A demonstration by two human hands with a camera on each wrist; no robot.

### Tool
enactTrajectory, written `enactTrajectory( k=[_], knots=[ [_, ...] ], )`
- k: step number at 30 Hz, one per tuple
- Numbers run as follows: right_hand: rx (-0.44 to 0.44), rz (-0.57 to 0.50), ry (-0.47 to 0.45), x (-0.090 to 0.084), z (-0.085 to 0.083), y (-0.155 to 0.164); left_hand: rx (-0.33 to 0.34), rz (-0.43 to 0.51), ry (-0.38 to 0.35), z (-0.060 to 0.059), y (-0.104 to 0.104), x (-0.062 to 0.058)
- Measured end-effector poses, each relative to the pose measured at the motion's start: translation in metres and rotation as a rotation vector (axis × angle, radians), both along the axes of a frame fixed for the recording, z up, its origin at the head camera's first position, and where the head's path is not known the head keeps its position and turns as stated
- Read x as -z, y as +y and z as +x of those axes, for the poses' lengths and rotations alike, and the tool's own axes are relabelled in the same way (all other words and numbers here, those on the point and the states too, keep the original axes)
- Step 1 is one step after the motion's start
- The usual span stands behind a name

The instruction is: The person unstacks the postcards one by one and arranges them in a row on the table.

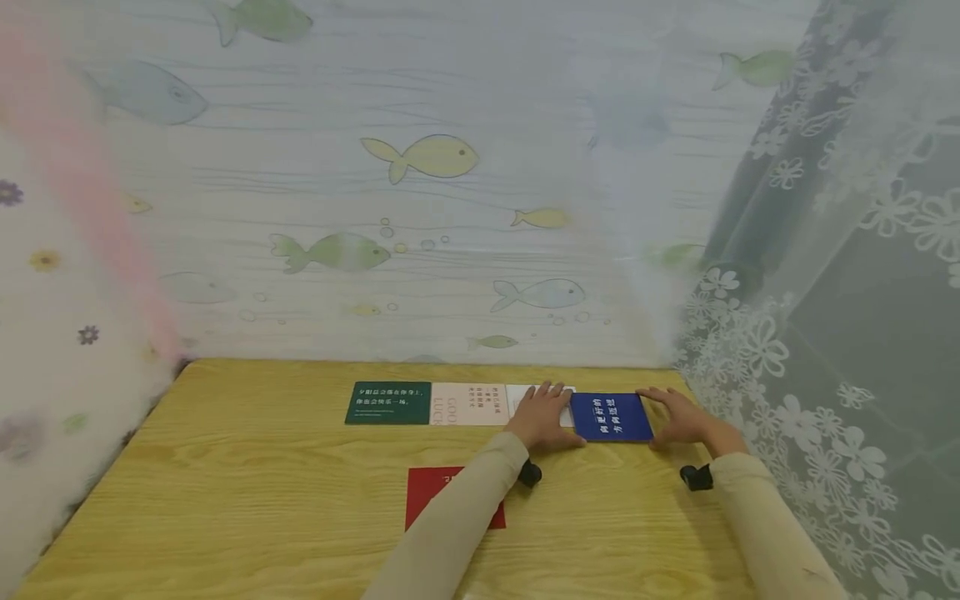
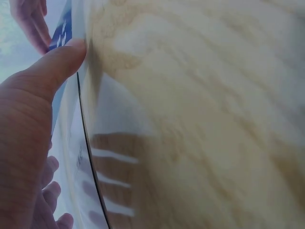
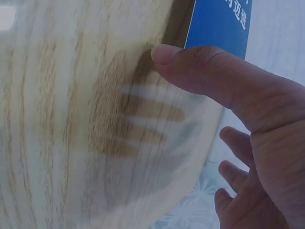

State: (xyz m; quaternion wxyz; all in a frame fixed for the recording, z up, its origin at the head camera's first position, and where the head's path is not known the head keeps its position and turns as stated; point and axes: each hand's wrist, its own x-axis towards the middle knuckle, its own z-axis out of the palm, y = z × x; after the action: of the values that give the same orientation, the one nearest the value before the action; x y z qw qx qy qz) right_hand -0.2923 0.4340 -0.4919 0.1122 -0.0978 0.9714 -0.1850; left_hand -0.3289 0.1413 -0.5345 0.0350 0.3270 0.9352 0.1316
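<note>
A thin blue booklet (image 1: 611, 417) with white Chinese lettering lies flat at the right end of a row on the wooden table. My left hand (image 1: 542, 419) rests over a white booklet (image 1: 517, 398), which it partly hides; its thumb (image 2: 59, 62) reaches the blue booklet's near left corner. At the blue booklet's right edge is my right hand (image 1: 681, 421), its thumb (image 3: 190, 67) by the near corner and its fingers by the far one. Further left in the row are a pale pink booklet (image 1: 468, 404) and a dark green booklet (image 1: 388, 403).
A red booklet (image 1: 423, 492) lies nearer on the table (image 1: 225, 483), partly under my left forearm. Behind the table hangs a fish-patterned curtain (image 1: 442, 250). Sheer fabric with white flowers (image 1: 855, 450) borders the right side.
</note>
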Motion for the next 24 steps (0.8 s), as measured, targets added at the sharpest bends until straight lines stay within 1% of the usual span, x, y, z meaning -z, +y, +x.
enactTrajectory(
  k=[3,9,13,19,24],
  knots=[
    [0.021,0.012,-0.025,-0.004,-0.001,0.002,0.000,-0.004,-0.011,-0.003,0.007,-0.002],
    [0.041,0.022,-0.045,-0.011,-0.004,0.005,-0.006,-0.005,-0.016,-0.011,0.018,-0.002],
    [0.047,0.014,-0.056,-0.013,-0.010,0.002,-0.025,-0.010,-0.029,-0.016,0.019,-0.002],
    [0.085,0.005,-0.090,-0.010,-0.015,0.003,-0.027,-0.002,-0.028,-0.017,0.024,-0.006],
    [0.087,-0.001,-0.110,-0.013,-0.013,0.014,-0.023,-0.010,-0.020,-0.016,0.035,-0.010]
  ],
)
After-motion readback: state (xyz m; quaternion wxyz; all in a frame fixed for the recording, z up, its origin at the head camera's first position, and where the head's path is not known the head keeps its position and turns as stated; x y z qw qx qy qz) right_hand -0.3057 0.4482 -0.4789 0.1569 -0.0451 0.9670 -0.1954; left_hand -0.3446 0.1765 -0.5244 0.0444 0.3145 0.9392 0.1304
